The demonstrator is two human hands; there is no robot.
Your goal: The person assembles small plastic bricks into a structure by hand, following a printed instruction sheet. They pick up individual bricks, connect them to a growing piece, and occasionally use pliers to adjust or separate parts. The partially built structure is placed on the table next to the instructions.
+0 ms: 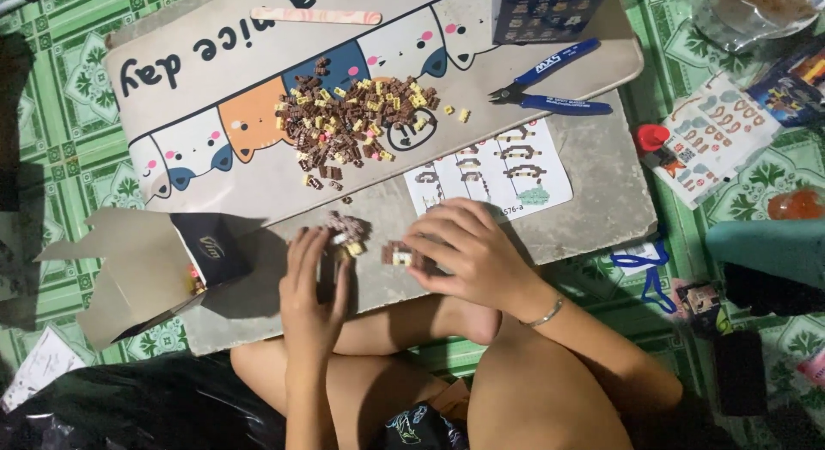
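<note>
Green patterned floor mat (60, 97) fills the frame, person sitting cross-legged on it. Low grey tabletop (593, 201) sits over the lap, with a pale cartoon-cat mat (189, 97) covering its upper left part.

Open cardboard box (137, 269) lies on its side at the tabletop's left edge, flaps spread, dark insert showing. Dark printed box (550, 12) stands at the top right edge of the cat mat.

Pile of tiny building bricks (357, 119), brown, yellow and tan, is spread mid-mat. Instruction sheet (490, 175) lies flat on the tabletop just right of the pile. A second printed sheet (713, 136) is on the floor, right of the tabletop. Blue-handled cutters (550, 85) lie above the instruction sheet, jaws pointing left. Pink-and-cream stick (314, 16) lies flat near the mat's top edge. Red-capped small item (653, 140) is on the floor just off the right edge.

Left hand (314, 287): fingers extended, mostly flat on the tabletop, fingertips touching a small brown brick cluster (348, 235) near the front edge.

Right hand (468, 248): fingers curled, pinching a second small brown-and-yellow brick assembly (400, 254), held just beside the first cluster. Thin bracelet (546, 312) on that wrist.
</note>
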